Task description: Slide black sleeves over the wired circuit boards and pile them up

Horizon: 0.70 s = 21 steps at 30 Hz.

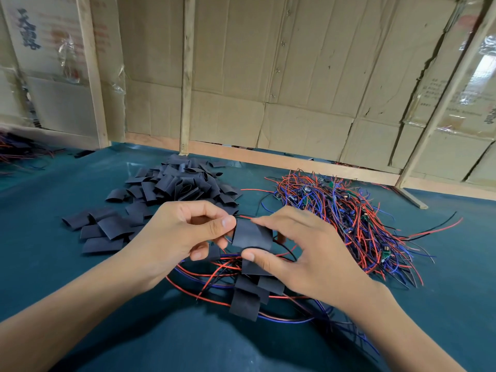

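Above the table's middle, my two hands hold one black sleeve (251,234). My left hand (178,232) pinches its left end, where red and black wires come out. My right hand (303,248) grips the sleeve between forefinger on top and thumb below. The board inside is hidden. Under my hands lies a small pile of sleeved boards (248,292) with red, black and blue wires trailing. A heap of empty black sleeves (171,187) sits behind and to the left. A tangle of wired circuit boards (346,210) lies to the right.
The green table cover (67,189) stretches all round. A cardboard wall with wooden battens (186,73) closes the back. Another bundle of wires and sleeves (16,150) lies at the far left edge. A wooden foot (412,197) juts onto the table at the right.
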Each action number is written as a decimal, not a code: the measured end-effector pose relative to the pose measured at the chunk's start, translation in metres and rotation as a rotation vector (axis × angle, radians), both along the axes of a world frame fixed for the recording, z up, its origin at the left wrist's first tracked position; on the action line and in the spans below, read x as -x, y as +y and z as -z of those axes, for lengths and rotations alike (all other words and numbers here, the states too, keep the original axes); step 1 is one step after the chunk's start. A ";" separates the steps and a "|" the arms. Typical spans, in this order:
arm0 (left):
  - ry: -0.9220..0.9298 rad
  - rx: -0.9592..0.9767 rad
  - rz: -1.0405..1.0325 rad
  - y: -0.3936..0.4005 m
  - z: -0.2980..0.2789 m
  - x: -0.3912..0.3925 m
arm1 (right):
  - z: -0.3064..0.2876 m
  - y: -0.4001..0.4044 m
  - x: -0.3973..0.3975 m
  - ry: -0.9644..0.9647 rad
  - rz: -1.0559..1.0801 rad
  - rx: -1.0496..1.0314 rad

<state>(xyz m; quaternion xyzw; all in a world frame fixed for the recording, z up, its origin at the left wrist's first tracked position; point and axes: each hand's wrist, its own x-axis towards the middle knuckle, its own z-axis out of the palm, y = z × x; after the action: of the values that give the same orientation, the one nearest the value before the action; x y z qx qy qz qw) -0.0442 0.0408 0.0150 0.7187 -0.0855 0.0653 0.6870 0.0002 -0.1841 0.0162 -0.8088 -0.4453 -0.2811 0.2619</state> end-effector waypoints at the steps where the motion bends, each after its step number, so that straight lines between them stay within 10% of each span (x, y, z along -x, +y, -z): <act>1: -0.009 0.007 -0.016 0.000 0.001 0.000 | 0.001 0.000 -0.001 -0.042 0.013 0.002; 21: 0.031 0.767 0.008 0.006 -0.006 -0.011 | 0.010 0.008 0.001 0.127 0.107 -0.167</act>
<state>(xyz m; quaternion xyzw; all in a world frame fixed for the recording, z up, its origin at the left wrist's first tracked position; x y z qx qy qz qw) -0.0332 0.0473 0.0206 0.4099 -0.0471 0.0789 0.9075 -0.0008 -0.1766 0.0057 -0.8230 -0.3591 -0.2789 0.3405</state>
